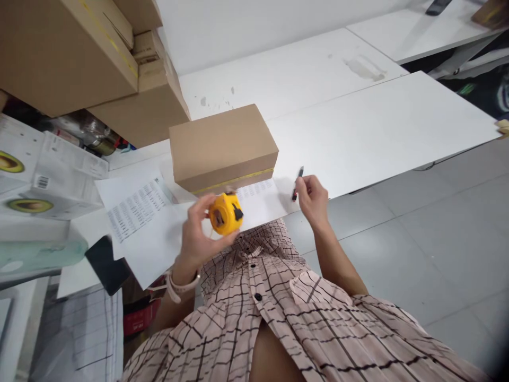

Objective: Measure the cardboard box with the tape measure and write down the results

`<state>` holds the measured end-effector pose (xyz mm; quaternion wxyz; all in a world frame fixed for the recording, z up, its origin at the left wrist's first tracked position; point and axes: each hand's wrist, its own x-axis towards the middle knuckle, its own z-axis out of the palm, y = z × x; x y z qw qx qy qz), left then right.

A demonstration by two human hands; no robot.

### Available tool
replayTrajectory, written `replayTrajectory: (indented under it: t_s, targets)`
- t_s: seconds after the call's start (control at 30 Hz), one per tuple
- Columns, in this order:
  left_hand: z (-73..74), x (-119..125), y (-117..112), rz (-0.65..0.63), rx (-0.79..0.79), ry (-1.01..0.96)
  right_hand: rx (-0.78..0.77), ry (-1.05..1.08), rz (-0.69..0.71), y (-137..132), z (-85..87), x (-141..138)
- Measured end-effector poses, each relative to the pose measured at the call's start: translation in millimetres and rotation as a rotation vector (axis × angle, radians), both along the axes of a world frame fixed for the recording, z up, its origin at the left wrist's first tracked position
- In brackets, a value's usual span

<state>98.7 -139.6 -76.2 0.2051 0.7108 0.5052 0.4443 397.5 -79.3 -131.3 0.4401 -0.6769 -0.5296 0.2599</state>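
My left hand [201, 233] is wrapped around a yellow tape measure [225, 214] with a black catch, held above the front edge of the white table. Just past it stands a closed brown cardboard box [222, 146] with a yellow strip along its lower side. My right hand [313, 199] is closed, its fingertips pinching at a slim black pen-like item [295, 194] with a pale tip. Whether that item still rests on the table I cannot tell. Printed sheets of paper [137, 207] lie under and beside the box.
Large cardboard boxes [67, 53] are stacked at the back left. White cartons with avocado pictures [51, 175] stand at the left, near a pale green bottle [43, 253]. A dark phone-like slab [107, 264] lies by the papers. The white table [358, 138] stretches to the right.
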Motion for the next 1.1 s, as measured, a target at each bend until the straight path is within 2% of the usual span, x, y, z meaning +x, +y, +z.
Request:
replayTrajectory:
  t_s: [0.03, 0.1, 0.2, 0.27, 0.33, 0.43, 0.53, 0.63, 0.73, 0.83, 0.93, 1.03, 1.1]
  targets:
    - [8.0, -5, 12, 0.04, 0.057, -0.003, -0.044, -0.093, -0.08, 10, -5.8, 8]
    - [25.1, -13, 38, 0.119, 0.152, 0.018, -0.16, -0.244, -0.141, 28, -16.9, 21]
    - [47.1, -19, 77, 0.209, 0.217, 0.128, -0.288, -0.411, -0.091, 43, -28.9, 27]
    - [54.7, -20, 101, 0.253, 0.19, 0.221, -0.302, -0.506, -0.044, 46, -33.0, 25]
    - [55.4, -20, 121, 0.262, 0.12, 0.27, -0.3, -0.565, -0.006, 48, -34.8, 24]
    - [48.7, -22, 145, 0.24, 0.026, 0.303, -0.275, -0.58, 0.051, 49, -36.3, 29]
    - [39.9, -24, 153, 0.226, 0.056, 0.342, -0.202, -0.428, 0.051, 46, -38.8, 42]
    - [23.7, -17, 134, 0.219, 0.275, 0.311, -0.11, -0.032, 0.041, 38, -43.7, 54]
    - [-10.7, 11, 93, 0.148, 0.425, 0.283, 0.049, 0.269, 0.087, 30, -50.7, 60]
    - [-56.3, 51, 50, -0.138, 0.31, 0.419, 0.144, 0.23, 0.09, 26, -57.2, 56]
    - [-92.3, 83, 29, -0.296, 0.097, 0.621, 0.177, -0.001, 0.053, 25, -59.2, 46]
    - [-108.1, 98, 26, -0.345, -0.026, 0.785, 0.227, -0.114, -0.051, 23, -54.9, 34]
    - [-110.1, 101, 27, -0.334, -0.06, 0.845, 0.242, -0.021, -0.114, 21, -49.4, 23]
